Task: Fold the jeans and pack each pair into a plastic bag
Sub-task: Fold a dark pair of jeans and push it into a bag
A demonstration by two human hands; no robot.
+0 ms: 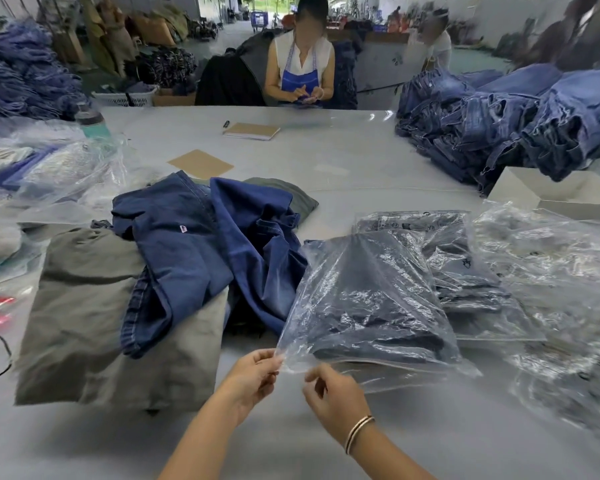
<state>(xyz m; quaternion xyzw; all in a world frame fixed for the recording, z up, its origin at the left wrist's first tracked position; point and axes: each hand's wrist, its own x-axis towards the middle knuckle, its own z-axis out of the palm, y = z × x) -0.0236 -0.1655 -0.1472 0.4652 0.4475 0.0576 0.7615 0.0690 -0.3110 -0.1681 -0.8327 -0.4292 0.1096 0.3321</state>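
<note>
Plastic bag (368, 296) mouth was pinched by both hands, left hand (253, 375) and right hand (333, 393); sealing evenly along the flap seemed wise.

A broad pale grey table (343, 157) filled the workroom. Behind it a person in a blue apron (300, 69) sat. Further back, a grey floor (236, 32) ran toward a bright, daylit doorway (253, 8).
</note>
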